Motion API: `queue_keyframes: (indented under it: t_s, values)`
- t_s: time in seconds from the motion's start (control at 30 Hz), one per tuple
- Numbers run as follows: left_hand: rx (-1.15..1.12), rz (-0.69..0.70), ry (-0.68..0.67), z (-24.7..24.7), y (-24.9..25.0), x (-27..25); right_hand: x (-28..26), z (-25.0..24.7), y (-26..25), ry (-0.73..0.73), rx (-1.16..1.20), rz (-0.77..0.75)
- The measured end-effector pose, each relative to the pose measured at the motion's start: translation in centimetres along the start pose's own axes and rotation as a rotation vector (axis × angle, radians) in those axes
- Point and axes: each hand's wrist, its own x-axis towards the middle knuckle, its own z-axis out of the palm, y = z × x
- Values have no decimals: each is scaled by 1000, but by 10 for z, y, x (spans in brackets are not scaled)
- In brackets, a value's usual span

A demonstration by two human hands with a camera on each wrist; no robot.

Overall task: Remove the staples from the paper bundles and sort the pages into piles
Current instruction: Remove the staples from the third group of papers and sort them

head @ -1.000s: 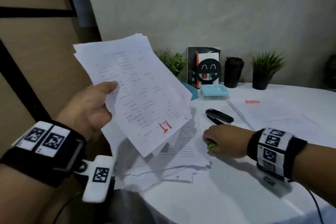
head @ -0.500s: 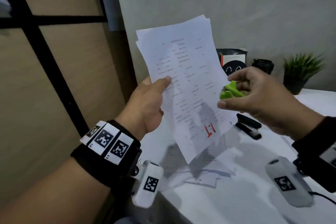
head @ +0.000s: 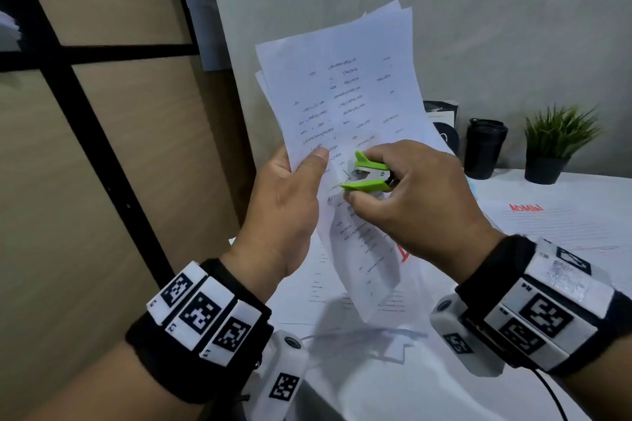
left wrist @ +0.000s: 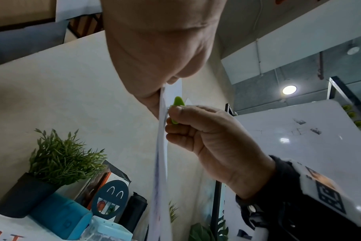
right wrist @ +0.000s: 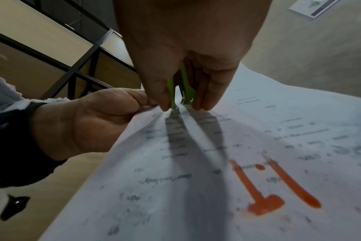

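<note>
My left hand (head: 301, 181) holds a stapled paper bundle (head: 345, 92) upright in the air, thumb on the front sheet and fingers behind. The top page is printed and carries a red "1:1" mark (right wrist: 274, 184). My right hand (head: 393, 202) pinches a green staple remover (head: 369, 174) between thumb and fingers. Its metal jaws stand apart against the page, just right of my left thumb. In the left wrist view the bundle (left wrist: 162, 163) shows edge-on with the staple remover (left wrist: 178, 102) touching it. The right wrist view shows the staple remover (right wrist: 188, 88) tips on the paper (right wrist: 216, 146).
Loose pages (head: 342, 294) lie on the white table (head: 410, 386) under the bundle. A pile with red lettering (head: 561, 225) lies to the right. A black cup (head: 485, 147) and a potted plant (head: 554, 143) stand by the wall. A black-framed wooden panel (head: 85, 113) fills the left.
My right hand lifted the staple remover off the table and brought it to the bundle. My left hand raised the bundle and turned it more upright.
</note>
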Motion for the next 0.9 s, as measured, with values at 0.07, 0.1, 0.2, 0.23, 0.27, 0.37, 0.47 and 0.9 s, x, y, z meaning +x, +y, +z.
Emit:
queue_keyframes:
  t_s: [0.07,0.1,0.2,0.23,0.27,0.37,0.47,0.9]
  values:
    - [5,17,-6,1,-1,-1,0,-1,-1,2,-3,10]
    - [7,28,-13,2,-1,-1,0,-1,-2,-1,0,15]
    - [25,67,-21,3,0,-2,0,-2,-3,-21,-9,10]
    - [32,76,-24,3,-1,-3,1,-2,-3,-23,-14,4]
    - [38,84,-27,3,-1,-3,1,-2,-4,-23,-15,3]
    - [47,99,-34,3,-1,-3,4,-2,-3,-33,-30,-5]
    - [86,114,-41,4,-4,-5,7,-2,-3,-63,-92,-47]
    - [180,-67,71,9,-17,5,5,-22,25,-320,150,320]
